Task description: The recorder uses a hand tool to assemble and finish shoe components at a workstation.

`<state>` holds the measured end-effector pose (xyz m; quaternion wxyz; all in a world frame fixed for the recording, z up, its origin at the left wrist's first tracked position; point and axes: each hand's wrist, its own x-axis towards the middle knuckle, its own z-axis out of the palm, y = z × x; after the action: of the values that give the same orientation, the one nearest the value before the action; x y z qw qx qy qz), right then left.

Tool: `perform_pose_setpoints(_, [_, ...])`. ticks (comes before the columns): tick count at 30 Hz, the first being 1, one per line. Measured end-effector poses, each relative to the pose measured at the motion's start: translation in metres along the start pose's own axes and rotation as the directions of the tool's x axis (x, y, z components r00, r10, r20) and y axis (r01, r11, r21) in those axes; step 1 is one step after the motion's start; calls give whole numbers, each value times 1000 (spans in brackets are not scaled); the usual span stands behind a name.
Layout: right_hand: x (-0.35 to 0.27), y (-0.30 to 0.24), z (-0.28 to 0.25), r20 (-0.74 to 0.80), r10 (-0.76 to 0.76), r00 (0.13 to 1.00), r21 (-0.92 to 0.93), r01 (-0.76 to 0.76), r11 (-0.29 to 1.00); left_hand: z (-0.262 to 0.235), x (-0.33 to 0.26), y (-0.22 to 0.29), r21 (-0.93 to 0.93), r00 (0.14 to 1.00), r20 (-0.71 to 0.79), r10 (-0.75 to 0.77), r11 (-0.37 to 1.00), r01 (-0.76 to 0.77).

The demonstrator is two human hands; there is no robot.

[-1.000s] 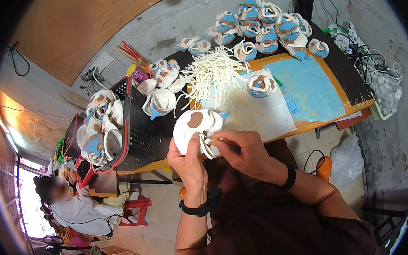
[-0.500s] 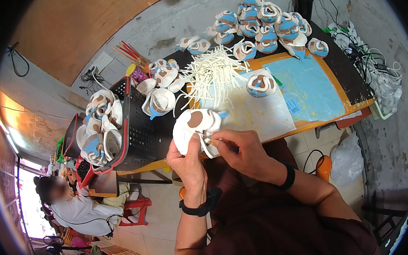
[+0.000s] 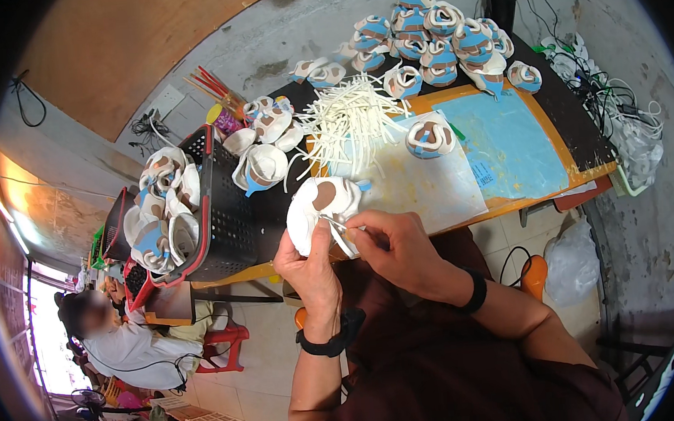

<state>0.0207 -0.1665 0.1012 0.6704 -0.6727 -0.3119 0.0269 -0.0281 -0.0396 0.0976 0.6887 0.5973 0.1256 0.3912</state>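
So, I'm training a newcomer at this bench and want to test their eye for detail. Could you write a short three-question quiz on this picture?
1. True or false: the left hand is holding a white piece with brown patches.

2. Multiple choice: what lies in a loose heap just beyond that piece?
a) Red ribbons
b) White cords
c) Green buttons

3. Fill in the blank: the large black basket on the left has a ____ rim.

Key:
1. True
2. b
3. red
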Motion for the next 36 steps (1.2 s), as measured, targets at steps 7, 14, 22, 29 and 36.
perform_pose_setpoints(7, [6,0,-2,220,325,920,447,-391,804,-3,0,-3,98,999,22,42,994,-44])
perform_pose_setpoints(14, [12,0,-5,443,496,747,543,-664,514,-7,0,-8,213,995,40,95,972,-101])
perform_pose_setpoints(22, [5,12,13,54,95,994,258,-106,960,-4,4,-10,360,949,90,301,879,-313])
perform_pose_setpoints(29, [15,6,2,358,372,857,554,-515,654,-7,7,-8,477,921,139,365,790,-385])
perform_pose_setpoints(36, [9,13,-1,105,13,994,254,-40,966,-5,2,0,483,894,214,393,753,-447])
